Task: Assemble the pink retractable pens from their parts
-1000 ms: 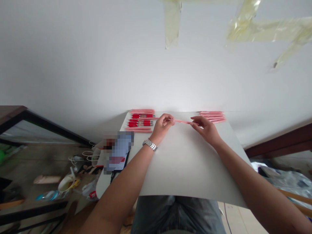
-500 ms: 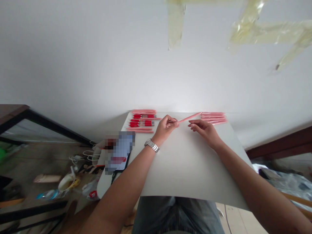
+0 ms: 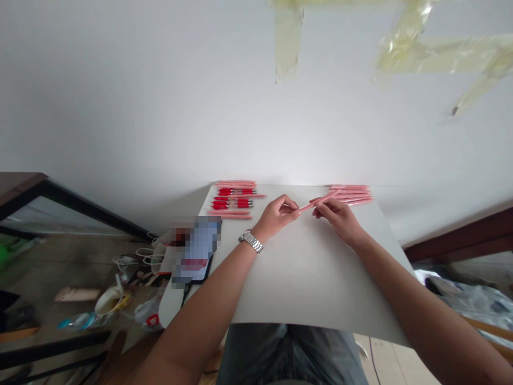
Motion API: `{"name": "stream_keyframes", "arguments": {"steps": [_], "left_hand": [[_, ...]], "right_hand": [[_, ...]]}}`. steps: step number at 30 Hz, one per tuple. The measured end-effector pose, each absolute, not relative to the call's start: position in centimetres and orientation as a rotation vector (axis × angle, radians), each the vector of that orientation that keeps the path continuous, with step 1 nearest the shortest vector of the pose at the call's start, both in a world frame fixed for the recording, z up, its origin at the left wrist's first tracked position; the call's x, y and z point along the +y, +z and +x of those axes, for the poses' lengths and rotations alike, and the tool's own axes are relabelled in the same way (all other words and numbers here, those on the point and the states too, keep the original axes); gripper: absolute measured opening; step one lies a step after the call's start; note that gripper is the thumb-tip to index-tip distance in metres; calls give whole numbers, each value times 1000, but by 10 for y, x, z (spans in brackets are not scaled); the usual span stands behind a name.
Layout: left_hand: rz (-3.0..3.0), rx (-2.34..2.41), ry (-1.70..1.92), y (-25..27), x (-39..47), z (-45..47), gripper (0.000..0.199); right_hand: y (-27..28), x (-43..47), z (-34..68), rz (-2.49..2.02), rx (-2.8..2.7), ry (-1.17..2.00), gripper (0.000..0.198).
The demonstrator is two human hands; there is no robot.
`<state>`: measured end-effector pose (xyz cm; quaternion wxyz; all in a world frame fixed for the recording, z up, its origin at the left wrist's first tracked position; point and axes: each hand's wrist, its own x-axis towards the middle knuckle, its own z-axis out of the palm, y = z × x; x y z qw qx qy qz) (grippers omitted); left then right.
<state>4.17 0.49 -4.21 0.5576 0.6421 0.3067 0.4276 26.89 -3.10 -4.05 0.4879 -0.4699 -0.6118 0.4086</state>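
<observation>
Above the middle of the white table, my left hand (image 3: 279,215) pinches the near end of a slim pink pen (image 3: 329,196). The pen tilts up toward the right. My right hand (image 3: 334,216) has its thumb and fingers closed around the pen's middle. Just behind that hand lies a bunch of similar pink pens (image 3: 352,188), which look wrapped in clear plastic. On the table's far left are several red pens (image 3: 236,203) with clear and dark ends, with more pink pens (image 3: 229,213) laid in rows beside them.
A phone (image 3: 198,251), blurred out, rests at the left edge of the white table (image 3: 296,283), with a cable below it. The wall (image 3: 256,107) rises right behind the table. A cup (image 3: 109,300) and assorted clutter lie lower down at the left.
My left hand has shifted slightly right and nearer to me with the pink pen. My right hand, earlier apart from the pen, has now taken hold of it.
</observation>
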Motion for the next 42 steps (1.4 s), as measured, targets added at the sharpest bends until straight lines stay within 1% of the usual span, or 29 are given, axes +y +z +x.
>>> {"name": "stream_keyframes", "arguments": {"steps": [4, 9, 13, 17, 21, 31, 37, 42], "left_hand": [[1499, 719, 1045, -39, 5, 41, 31], [1417, 722, 1101, -41, 8, 39, 34], [1383, 726, 1126, -41, 9, 39, 33], [1402, 718, 1116, -40, 9, 38, 34], [1433, 706, 1083, -41, 9, 36, 35], [1410, 668, 1073, -40, 8, 37, 34], [1401, 667, 1104, -39, 8, 37, 34], [1388, 669, 1104, -40, 8, 37, 32]], "right_hand": [[-33, -35, 266, -1078, -1482, 987, 34], [-29, -36, 267, -1106, -1492, 906, 37], [-30, -36, 271, -1163, -1606, 825, 38], [-27, -38, 270, -1255, -1847, 640, 39], [-25, -39, 268, -1240, -1967, 509, 38], [-28, -38, 269, -1202, -2044, 517, 37], [-30, -37, 269, -1217, -2026, 510, 40], [-31, -38, 268, -1233, -2011, 581, 39]]}}
